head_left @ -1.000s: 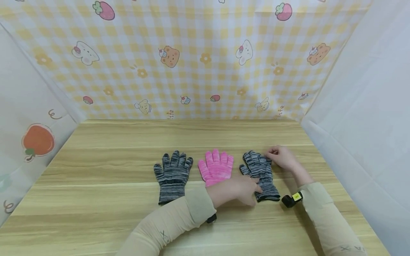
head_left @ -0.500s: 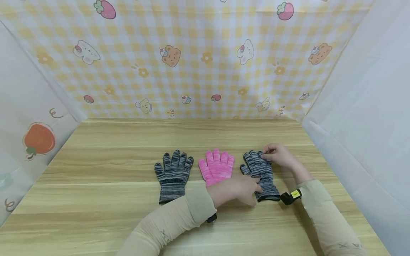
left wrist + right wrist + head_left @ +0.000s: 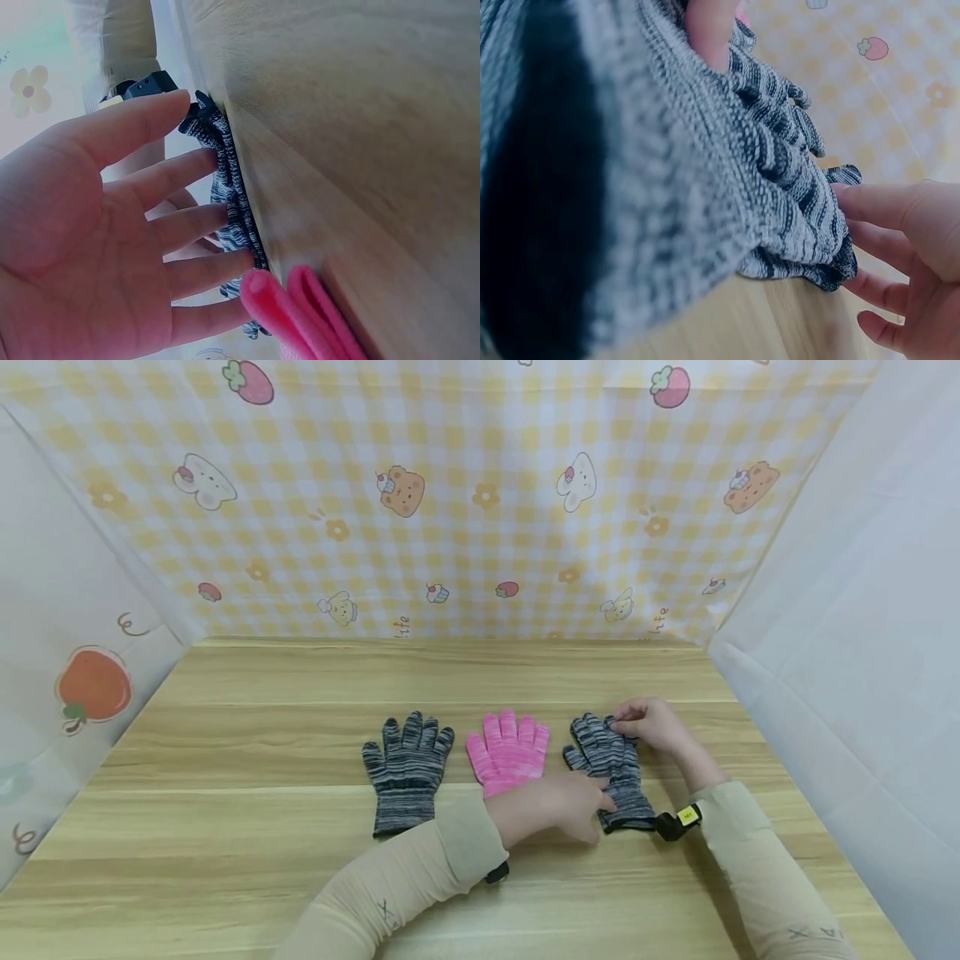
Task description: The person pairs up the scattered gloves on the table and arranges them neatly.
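A black-and-grey striped knit glove [image 3: 618,777] lies on the right part of the table, its fingers toward the back. My left hand [image 3: 566,802] reaches across from the left with fingers extended, fingertips touching this glove near the cuff; the left wrist view shows those fingers straight. At the glove's upper right, my right hand [image 3: 651,725] pinches a glove fingertip between thumb and fingers. The right wrist view has the thumb [image 3: 877,204] on the striped knit, the other fingers partly behind it. A pink glove [image 3: 510,747] lies left of it, its cuff hidden under my left forearm.
Another striped glove [image 3: 407,768] lies flat further left, its cuff edge close to my left sleeve [image 3: 420,868]. The wooden table [image 3: 187,827] meets a yellow checked cloth [image 3: 480,543] at the back. White cloth [image 3: 862,627] hangs at the right side.
My right hand has shifted slightly left, from the glove's right edge onto its fingertip. The left hand stays at the cuff, and the gloves lie as before.
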Tool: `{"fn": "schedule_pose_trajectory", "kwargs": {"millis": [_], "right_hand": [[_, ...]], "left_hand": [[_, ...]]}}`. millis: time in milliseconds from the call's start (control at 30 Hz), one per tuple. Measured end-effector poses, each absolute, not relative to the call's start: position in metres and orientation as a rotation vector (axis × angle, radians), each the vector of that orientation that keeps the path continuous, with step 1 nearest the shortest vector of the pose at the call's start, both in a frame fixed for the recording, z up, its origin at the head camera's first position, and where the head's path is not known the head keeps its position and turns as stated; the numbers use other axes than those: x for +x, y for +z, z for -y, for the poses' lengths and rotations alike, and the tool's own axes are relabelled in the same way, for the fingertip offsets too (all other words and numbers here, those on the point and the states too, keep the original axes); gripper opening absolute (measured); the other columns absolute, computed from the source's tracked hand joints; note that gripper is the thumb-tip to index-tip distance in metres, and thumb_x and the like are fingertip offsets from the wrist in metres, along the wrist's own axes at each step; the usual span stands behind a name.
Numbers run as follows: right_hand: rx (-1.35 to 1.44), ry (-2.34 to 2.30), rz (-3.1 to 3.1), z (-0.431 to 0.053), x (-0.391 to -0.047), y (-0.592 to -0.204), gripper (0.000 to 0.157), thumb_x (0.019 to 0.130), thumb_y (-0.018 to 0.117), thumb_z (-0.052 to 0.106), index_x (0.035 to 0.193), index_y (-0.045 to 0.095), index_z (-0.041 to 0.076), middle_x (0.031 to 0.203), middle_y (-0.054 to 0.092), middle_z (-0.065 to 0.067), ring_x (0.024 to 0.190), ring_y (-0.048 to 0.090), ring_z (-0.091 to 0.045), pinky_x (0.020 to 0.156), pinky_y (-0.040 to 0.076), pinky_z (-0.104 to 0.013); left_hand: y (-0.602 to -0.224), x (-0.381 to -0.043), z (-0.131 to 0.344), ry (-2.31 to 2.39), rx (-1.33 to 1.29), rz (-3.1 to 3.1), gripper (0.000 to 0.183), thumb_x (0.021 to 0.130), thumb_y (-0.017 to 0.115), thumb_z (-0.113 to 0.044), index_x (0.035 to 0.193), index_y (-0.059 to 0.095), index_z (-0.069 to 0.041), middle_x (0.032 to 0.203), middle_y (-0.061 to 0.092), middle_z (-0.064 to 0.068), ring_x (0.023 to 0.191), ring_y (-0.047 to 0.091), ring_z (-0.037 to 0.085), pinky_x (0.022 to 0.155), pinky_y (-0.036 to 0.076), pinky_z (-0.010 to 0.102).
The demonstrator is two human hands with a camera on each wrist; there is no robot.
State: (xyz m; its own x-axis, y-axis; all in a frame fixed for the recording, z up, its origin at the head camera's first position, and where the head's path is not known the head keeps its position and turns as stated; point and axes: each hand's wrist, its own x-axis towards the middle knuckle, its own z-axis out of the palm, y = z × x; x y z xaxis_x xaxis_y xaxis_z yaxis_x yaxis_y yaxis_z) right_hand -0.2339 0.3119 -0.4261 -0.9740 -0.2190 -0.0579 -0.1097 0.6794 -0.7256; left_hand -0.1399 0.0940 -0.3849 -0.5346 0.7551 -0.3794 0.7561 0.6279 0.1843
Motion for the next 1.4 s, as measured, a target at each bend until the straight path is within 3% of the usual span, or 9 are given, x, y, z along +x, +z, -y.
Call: {"fn": "schedule_pose_trajectory", "kwargs": {"millis": [200,433,700,1167,1267,1400], "right_hand": [[-0.210,-1.151,-2.794,-0.313,-0.232,-0.426,0.017,0.086,0.073,0.015,0.095,0.069,0.001,0.090,0.069,-0.006,0.088,0.063,-0.025,0.081,0.050,-0.043],[-0.253,-1.162,-2.812,-0.314,-0.232,-0.428,0.015,0.087,0.070,0.004,0.099,0.066,-0.003,0.083,0.064,-0.008,0.077,0.059,-0.021,0.071,0.049,-0.032],[-0.247,-1.166,-2.790,-0.316,-0.234,-0.430,0.012,0.087,0.068,0.002,0.097,0.069,-0.002,0.081,0.065,-0.007,0.076,0.058,-0.020,0.068,0.050,-0.029],[-0.257,-1.051,-2.808,-0.314,-0.235,-0.429,0.011,0.088,0.066,0.005,0.098,0.069,-0.002,0.085,0.065,-0.008,0.081,0.059,-0.023,0.074,0.048,-0.037],[-0.272,-1.068,-2.806,-0.315,-0.236,-0.429,0.011,0.088,0.067,0.004,0.097,0.069,-0.002,0.084,0.065,-0.007,0.080,0.059,-0.022,0.073,0.048,-0.036],[-0.283,-1.087,-2.799,-0.317,-0.237,-0.428,0.012,0.086,0.068,0.003,0.097,0.068,-0.003,0.083,0.065,-0.006,0.078,0.058,-0.020,0.072,0.048,-0.035]], "left_hand": [[-0.386,-0.144,-0.093,0.030,1.212,-2.401,0.054,0.087,0.067,-0.040,0.138,0.053,-0.032,0.152,0.032,-0.004,0.135,0.034,0.018,0.108,0.031,0.031],[-0.384,-0.149,-0.091,0.048,1.256,-2.362,0.052,0.087,0.066,-0.039,0.137,0.054,-0.030,0.151,0.034,-0.005,0.135,0.034,0.016,0.107,0.031,0.028],[-0.382,-0.143,-0.088,0.028,1.215,-2.399,0.054,0.087,0.065,-0.041,0.139,0.051,-0.033,0.153,0.030,-0.009,0.138,0.029,0.021,0.110,0.027,0.036],[-0.393,-0.131,-0.096,0.000,1.352,-2.376,0.062,0.088,0.063,-0.040,0.145,0.041,-0.035,0.153,0.025,-0.018,0.142,0.016,0.016,0.110,0.024,0.048],[-0.393,-0.130,-0.096,0.007,1.360,-2.383,0.058,0.087,0.065,-0.039,0.142,0.046,-0.033,0.150,0.032,-0.018,0.141,0.021,0.016,0.110,0.026,0.046],[-0.393,-0.132,-0.100,0.009,1.441,-2.460,0.040,0.087,0.067,-0.032,0.126,0.063,-0.028,0.130,0.052,-0.012,0.121,0.046,0.014,0.098,0.040,0.036]]}}
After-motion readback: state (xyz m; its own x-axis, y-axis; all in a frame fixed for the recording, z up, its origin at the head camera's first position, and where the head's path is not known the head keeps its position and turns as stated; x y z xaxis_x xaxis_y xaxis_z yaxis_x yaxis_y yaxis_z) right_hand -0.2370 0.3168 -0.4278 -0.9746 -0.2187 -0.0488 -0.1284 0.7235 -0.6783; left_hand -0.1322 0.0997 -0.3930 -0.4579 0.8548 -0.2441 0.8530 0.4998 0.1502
